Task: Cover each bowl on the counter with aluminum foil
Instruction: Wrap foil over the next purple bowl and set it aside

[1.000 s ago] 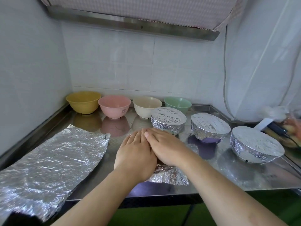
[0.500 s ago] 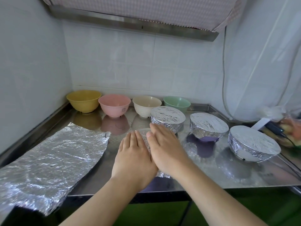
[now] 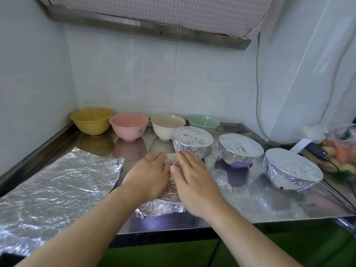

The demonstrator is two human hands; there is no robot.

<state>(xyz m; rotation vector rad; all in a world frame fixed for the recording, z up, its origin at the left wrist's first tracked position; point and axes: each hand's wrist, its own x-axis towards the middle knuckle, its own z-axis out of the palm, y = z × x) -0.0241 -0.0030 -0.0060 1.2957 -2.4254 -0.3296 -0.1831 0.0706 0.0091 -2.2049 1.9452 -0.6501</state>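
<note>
A foil-topped bowl (image 3: 160, 208) stands near the counter's front edge, mostly hidden under my hands. My left hand (image 3: 147, 175) and my right hand (image 3: 194, 179) press flat on its foil, fingers straight, a narrow gap between them. Three foil-covered bowls stand to the right: one (image 3: 192, 143) just beyond my fingertips, a purple one (image 3: 240, 150), and a white one (image 3: 290, 169). Along the back wall stand uncovered bowls: yellow (image 3: 92, 121), pink (image 3: 128, 125), cream (image 3: 167, 125), green (image 3: 203, 123). A loose foil sheet (image 3: 57, 186) lies flat at the left.
The steel counter (image 3: 269, 207) has a raised rim at the left and back. A plastic bag (image 3: 339, 149) with food and a black cable sit at the far right. A range hood (image 3: 150, 27) hangs overhead.
My hands slid slightly apart across the top of the foil, opening a gap between them. The camera view shifted a little.
</note>
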